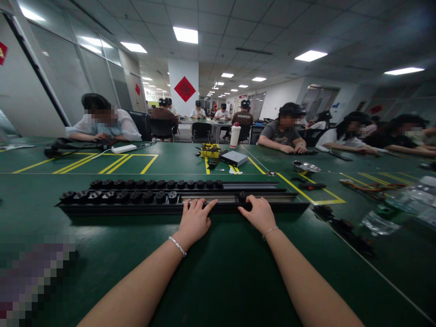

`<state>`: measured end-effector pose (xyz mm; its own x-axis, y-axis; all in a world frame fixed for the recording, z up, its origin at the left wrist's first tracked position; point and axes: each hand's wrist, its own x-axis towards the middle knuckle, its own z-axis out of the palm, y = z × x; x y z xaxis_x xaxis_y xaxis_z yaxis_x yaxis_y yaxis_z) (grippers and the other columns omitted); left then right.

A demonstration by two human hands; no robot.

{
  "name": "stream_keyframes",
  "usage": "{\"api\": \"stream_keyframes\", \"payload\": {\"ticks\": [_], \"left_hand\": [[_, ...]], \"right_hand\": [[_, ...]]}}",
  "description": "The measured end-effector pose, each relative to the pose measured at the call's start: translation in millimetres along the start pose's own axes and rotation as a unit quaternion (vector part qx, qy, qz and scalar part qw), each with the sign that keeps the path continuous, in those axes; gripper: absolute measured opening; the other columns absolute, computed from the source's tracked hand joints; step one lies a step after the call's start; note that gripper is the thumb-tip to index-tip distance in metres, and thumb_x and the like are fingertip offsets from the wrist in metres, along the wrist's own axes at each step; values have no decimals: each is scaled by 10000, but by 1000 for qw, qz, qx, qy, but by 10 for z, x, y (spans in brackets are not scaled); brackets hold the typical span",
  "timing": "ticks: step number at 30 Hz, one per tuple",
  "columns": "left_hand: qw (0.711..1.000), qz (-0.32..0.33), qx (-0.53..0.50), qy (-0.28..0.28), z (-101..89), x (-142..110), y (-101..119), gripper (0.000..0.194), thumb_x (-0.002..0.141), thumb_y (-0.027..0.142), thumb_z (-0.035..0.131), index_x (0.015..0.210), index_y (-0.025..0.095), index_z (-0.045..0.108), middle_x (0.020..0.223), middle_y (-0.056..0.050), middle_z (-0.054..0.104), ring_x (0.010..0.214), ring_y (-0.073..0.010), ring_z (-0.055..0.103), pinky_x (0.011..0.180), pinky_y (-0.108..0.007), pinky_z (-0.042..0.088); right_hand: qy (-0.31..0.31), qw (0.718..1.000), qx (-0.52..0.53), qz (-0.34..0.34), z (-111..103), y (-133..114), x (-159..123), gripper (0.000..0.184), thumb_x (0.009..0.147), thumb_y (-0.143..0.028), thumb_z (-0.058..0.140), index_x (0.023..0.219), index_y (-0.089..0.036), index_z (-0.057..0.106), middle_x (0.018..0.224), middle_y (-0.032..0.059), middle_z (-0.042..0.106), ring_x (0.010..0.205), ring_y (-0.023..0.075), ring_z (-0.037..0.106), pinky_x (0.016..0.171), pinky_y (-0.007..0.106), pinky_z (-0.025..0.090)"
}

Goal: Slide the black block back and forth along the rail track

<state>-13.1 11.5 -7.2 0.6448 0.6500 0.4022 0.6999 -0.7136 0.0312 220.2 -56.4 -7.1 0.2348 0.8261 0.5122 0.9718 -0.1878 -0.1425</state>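
Observation:
Two long black track rails (136, 210) lie side by side across the green table in front of me. Round black socket-like modules (135, 196) fill the left part of the near rail, and another row sits along the far rail. My left hand (194, 221) rests on the near rail's front edge beside its bare channel, fingers spread and thumb apart, holding nothing. Farther right along that channel, my right hand (260, 215) has thumb and index finger around a single black module (242, 197), which is partly hidden by the fingers.
Several loose black modules (350, 231) lie at right near a plastic bottle (391, 211). A metal bowl (306, 167), a grey box (233, 158) and a white tumbler (235, 136) stand beyond the rails. Several people sit across the table. A blurred-out object (34, 277) lies at front left.

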Motion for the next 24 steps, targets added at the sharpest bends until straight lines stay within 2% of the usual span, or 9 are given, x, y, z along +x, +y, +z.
{"api": "stream_keyframes", "payload": {"ticks": [4,11,24], "left_hand": [[1000,0,1,-1,-4,2,3,614,788,231,518,1368,365,367,1260,-49,528,1148,-250,461,1024,-469,239],[1000,-1,-1,6,6,0,1,619,777,225,523,1363,366,380,1256,-51,534,1141,-251,466,1015,-465,249],[1000,0,-2,2,-2,-5,1,623,778,225,524,1367,364,373,1252,-51,535,1152,-250,457,1027,-467,239]], "right_hand": [[-7,1000,5,0,-7,-4,1,247,758,-463,572,803,-227,516,753,30,637,781,210,588,923,399,348],[-12,1000,11,21,-35,-8,10,258,729,-462,607,787,-227,516,740,42,623,764,221,565,741,335,393],[-5,999,24,39,-8,16,3,287,706,-481,619,775,-232,496,754,46,603,794,231,553,722,330,395]]}}
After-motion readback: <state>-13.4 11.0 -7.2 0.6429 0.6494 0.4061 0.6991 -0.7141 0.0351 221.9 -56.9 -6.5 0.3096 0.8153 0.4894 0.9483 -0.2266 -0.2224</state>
